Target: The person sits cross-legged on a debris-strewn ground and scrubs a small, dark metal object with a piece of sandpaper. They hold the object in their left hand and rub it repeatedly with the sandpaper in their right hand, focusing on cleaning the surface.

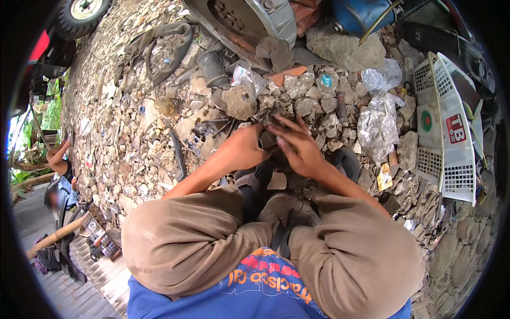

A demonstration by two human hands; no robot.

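My left hand [243,148] is wrapped round a small dark cylindrical part [267,140], held low between my knees. From the other side my right hand [298,148] reaches over it, fingers stretched and apart, some close to the part's upper end. Whether they touch it I cannot tell. Left of my left hand, a flat stone [192,139] carries a dark, oily-looking stain and a few thin dark tools or rods. A black curved bar [178,155] lies beside that stone.
Loose stones cover the ground. Ahead are a large metal drum-like housing [281,21], a grey can [212,68] and a blue container [364,15]. A white plastic crate [458,162] leans at right, near crumpled silver sheeting [378,127]. Another person [66,186] sits far left.
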